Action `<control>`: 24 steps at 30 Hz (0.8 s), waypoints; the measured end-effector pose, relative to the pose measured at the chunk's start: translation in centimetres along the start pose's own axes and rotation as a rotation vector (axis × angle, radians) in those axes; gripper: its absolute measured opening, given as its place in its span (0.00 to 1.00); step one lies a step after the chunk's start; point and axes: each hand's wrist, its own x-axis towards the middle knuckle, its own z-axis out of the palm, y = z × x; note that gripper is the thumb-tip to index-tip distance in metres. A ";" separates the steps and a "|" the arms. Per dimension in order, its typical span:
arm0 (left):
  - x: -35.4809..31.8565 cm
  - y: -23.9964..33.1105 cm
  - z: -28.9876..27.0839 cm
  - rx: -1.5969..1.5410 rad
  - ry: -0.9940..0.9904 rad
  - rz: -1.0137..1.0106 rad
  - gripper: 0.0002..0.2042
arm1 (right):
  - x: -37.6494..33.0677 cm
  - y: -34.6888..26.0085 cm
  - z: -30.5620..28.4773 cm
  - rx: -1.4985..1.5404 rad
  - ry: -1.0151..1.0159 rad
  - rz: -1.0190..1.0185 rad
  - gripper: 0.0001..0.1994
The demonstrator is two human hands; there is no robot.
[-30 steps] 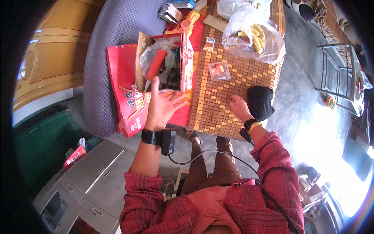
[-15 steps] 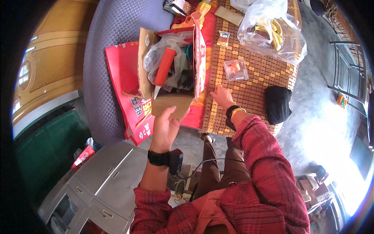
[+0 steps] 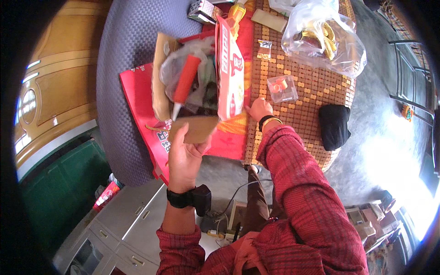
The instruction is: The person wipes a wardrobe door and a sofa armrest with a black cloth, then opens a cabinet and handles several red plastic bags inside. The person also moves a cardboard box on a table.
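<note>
My left hand (image 3: 183, 158) pinches the near flap (image 3: 195, 128) of the cardboard box (image 3: 160, 91), thumb over its flat brown edge. My right hand (image 3: 259, 109) rests against the box's glossy red-and-white printed side; I cannot tell how far those fingers close. Inside lie crumpled clear plastic and a red tube (image 3: 185, 82) with a white tip. The box sits on a red bag (image 3: 142, 105) beside the woven mat (image 3: 302, 96), where a small clear container (image 3: 282, 88) and a black pouch (image 3: 334, 126) lie.

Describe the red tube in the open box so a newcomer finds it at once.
Start at the open cardboard box on the red bag, above the left hand. Among crumpled clear plastic lies a red tube, the only long red thing there, with a white pointed tip.
</note>
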 end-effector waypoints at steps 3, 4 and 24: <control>-0.1 -0.7 -1.3 0.113 -0.012 -0.130 0.16 | 0.3 -0.2 -0.1 -0.043 0.022 -0.035 0.34; -0.2 -1.0 -1.6 0.168 -0.017 -0.164 0.16 | 0.4 -0.3 -0.2 -0.033 0.025 -0.046 0.33; -5.0 1.6 3.3 0.182 -0.063 0.367 0.18 | 0.8 -0.2 0.3 0.392 -0.051 -0.516 0.13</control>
